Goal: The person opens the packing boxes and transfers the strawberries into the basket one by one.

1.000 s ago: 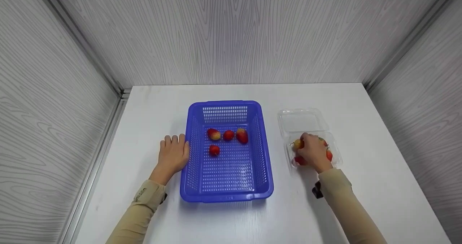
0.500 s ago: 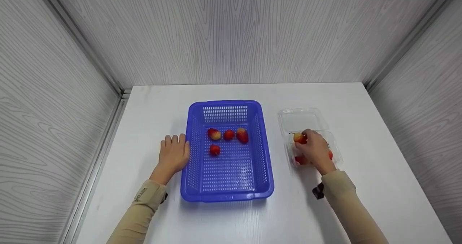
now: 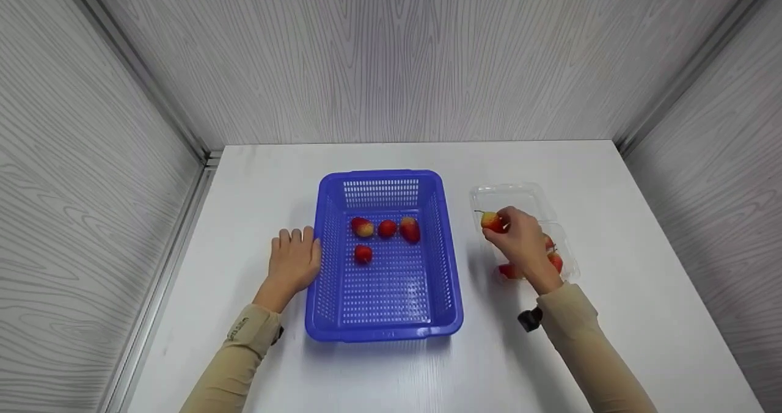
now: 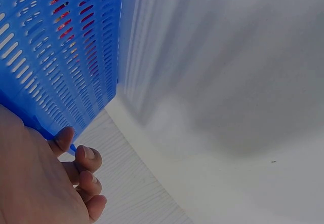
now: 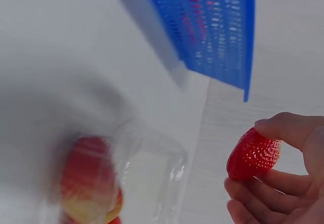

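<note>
In the head view, my left hand [image 3: 293,263] rests against the left rim of a blue plastic basket [image 3: 383,336]. Its fingers are loosely bent beside the rim in the left wrist view. My right hand [image 3: 522,242] pinches a red and yellow strawberry [image 3: 490,222] with a thin stem, above an open clear plastic box [image 3: 513,202]. Seeds dot the red side of this strawberry [image 5: 253,155] in the right wrist view. More red fruit [image 3: 555,261] lies in the box, partly hidden by the hand. Several red and yellow fruits, including one strawberry-shaped piece [image 3: 410,230], lie in the basket.
Basket and box stand side by side on a white table [image 3: 256,175], with a strip of tabletop between them. Grey wood-grain panels [image 3: 391,58] enclose the table at the back and both sides. The box's lid lies folded back, away from me.
My right hand has lifted the strawberry out of the box and moved it up and left, toward the basket. The left hand and the basket have stayed in place.
</note>
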`<state>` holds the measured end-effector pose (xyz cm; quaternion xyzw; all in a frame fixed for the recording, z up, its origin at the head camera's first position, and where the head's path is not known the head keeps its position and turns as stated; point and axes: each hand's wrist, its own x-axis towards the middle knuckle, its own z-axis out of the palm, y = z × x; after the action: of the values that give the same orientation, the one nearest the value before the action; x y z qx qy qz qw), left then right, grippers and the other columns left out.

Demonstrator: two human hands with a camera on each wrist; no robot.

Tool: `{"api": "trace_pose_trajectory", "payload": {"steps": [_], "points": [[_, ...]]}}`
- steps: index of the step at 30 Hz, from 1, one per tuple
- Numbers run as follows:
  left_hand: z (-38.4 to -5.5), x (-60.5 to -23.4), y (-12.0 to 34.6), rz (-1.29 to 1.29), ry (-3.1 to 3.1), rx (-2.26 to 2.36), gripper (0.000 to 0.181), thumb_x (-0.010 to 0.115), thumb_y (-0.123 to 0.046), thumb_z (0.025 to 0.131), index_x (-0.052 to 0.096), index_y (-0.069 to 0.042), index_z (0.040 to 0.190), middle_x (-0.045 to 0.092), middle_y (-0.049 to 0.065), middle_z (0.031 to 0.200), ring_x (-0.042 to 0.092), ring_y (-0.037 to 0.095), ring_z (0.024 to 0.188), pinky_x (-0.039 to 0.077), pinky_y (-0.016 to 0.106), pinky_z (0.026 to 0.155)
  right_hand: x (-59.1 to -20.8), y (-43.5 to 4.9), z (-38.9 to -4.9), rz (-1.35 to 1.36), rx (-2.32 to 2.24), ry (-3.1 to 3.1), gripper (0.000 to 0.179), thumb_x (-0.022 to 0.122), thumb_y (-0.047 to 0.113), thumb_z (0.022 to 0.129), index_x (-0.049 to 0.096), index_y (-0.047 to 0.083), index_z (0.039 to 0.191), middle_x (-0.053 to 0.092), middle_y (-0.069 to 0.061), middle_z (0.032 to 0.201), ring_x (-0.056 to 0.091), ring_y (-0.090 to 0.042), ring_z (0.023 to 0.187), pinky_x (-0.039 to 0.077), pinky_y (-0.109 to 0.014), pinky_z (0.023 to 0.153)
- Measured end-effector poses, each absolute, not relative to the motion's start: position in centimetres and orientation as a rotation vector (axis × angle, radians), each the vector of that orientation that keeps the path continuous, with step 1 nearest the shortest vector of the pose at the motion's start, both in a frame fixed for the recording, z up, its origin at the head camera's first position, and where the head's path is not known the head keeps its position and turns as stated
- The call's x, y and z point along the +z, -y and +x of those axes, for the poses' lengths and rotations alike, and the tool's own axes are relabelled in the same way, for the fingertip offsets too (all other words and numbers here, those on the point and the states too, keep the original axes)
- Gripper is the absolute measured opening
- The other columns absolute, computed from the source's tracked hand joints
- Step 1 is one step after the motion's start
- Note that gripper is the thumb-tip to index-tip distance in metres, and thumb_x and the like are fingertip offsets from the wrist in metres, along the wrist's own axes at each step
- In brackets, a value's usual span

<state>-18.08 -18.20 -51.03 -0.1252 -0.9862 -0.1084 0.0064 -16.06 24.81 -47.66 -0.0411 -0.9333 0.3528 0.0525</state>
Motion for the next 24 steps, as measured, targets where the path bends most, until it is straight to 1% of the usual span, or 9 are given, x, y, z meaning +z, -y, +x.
{"api": "trace_pose_trajectory", "payload": {"steps": [6, 13, 17, 20, 24], "points": [[-18.1, -51.1, 18.2, -0.389, 3.091, -0.361, 0.034, 0.031, -0.026, 0.104, 0.047, 0.002, 0.114, 0.049, 0.022, 0.097, 0.041, 0.041, 0.095, 0.031, 0.053, 0.083, -46.1, -22.4, -16.3, -0.005, 1.087, 2.801, 0.039, 0.076, 0.022, 0.086, 0.064, -0.003, 0.114, 0.068, -0.018, 0.101, 0.061, -0.030, 0.085, 0.054, -0.042, 0.078], [-18.0, -51.2, 18.2, -0.381, 3.095, -0.360, 0.035, 0.031, -0.027, 0.104, 0.047, 0.002, 0.115, 0.049, 0.022, 0.098, 0.042, 0.041, 0.096, 0.032, 0.053, 0.083, -45.3, -19.6, -17.2, 0.154, 1.091, 2.705, 0.036, 0.080, 0.020, 0.081, 0.067, -0.003, 0.105, 0.068, -0.016, 0.091, 0.062, -0.029, 0.079, 0.054, -0.042, 0.072], [-18.1, -51.2, 18.2, -0.375, 3.100, -0.365, 0.035, 0.031, -0.027, 0.104, 0.047, 0.002, 0.115, 0.049, 0.022, 0.098, 0.042, 0.041, 0.096, 0.032, 0.053, 0.084, -45.0, -17.7, -17.8, 0.210, 1.120, 2.712, 0.039, 0.080, 0.020, 0.082, 0.066, -0.003, 0.110, 0.068, -0.016, 0.095, 0.063, -0.028, 0.079, 0.056, -0.039, 0.072], [-18.2, -51.1, 18.1, -0.379, 3.098, -0.366, 0.034, 0.032, -0.027, 0.104, 0.047, 0.002, 0.115, 0.049, 0.022, 0.098, 0.042, 0.041, 0.096, 0.032, 0.053, 0.084, -44.9, -16.3, -18.2, 0.251, 1.140, 2.740, 0.040, 0.080, 0.018, 0.082, 0.066, -0.002, 0.113, 0.068, -0.017, 0.101, 0.064, -0.028, 0.083, 0.056, -0.039, 0.075], [-18.2, -51.1, 18.2, -0.383, 3.092, -0.361, 0.034, 0.032, -0.027, 0.104, 0.047, 0.002, 0.115, 0.049, 0.022, 0.098, 0.042, 0.041, 0.095, 0.032, 0.053, 0.083, -45.3, -14.5, -18.7, 0.308, 1.150, 2.787, 0.038, 0.081, 0.016, 0.081, 0.066, -0.002, 0.111, 0.069, -0.016, 0.102, 0.064, -0.027, 0.084, 0.056, -0.039, 0.077]]}}
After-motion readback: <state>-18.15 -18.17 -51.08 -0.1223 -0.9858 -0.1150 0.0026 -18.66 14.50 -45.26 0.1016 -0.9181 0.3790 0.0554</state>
